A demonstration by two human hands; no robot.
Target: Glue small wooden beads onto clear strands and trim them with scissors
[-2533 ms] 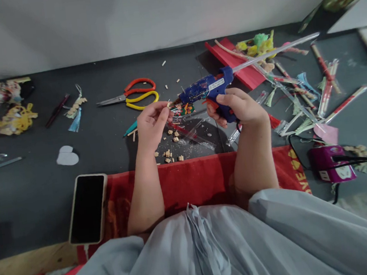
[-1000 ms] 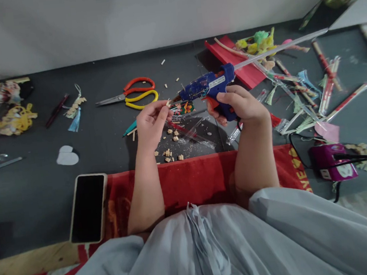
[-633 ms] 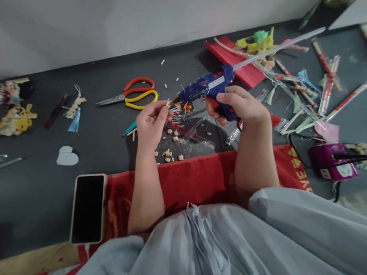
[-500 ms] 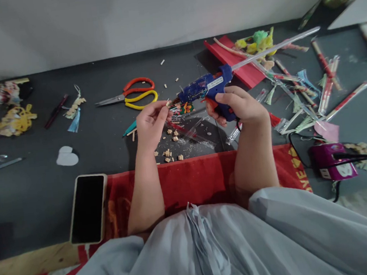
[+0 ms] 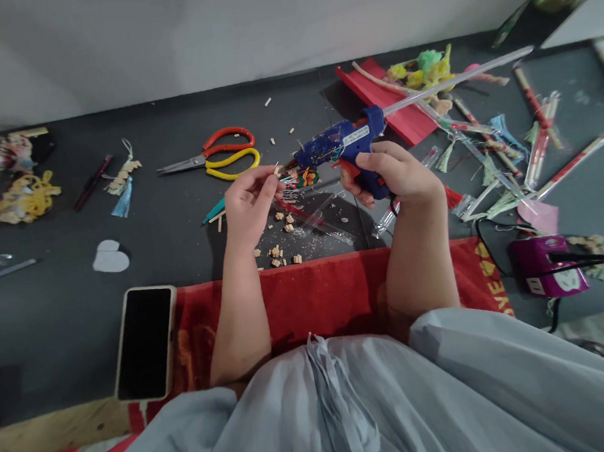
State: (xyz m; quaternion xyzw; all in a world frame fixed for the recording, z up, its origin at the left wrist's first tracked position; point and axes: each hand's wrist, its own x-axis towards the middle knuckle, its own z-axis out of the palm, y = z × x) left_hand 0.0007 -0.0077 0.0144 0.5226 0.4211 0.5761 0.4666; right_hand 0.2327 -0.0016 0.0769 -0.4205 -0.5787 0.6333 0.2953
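My right hand (image 5: pixel 393 173) grips a blue glue gun (image 5: pixel 339 143) with a long clear glue stick (image 5: pixel 454 80) out the back; its nozzle points left at my left hand. My left hand (image 5: pixel 248 203) pinches a tiny pale piece (image 5: pixel 276 170) between thumb and fingertips, right at the nozzle tip. Below the hands lie a colourful small ornament (image 5: pixel 302 178), clear plastic wrap (image 5: pixel 317 217) and several small wooden bits (image 5: pixel 280 253) on the dark grey surface (image 5: pixel 171 211).
Red and yellow scissors (image 5: pixel 219 155) lie behind my left hand. A phone (image 5: pixel 144 342) sits front left beside a red cloth (image 5: pixel 314 296). Wrapped sticks and tassels (image 5: pixel 504 154), red paper (image 5: pixel 391 105) and a purple device (image 5: pixel 547 268) crowd the right. Yellow decorations (image 5: pixel 23 196) lie far left.
Almost nothing: the glue gun and its stick wobble slightly while the nozzle stays at the piece in my left fingers.
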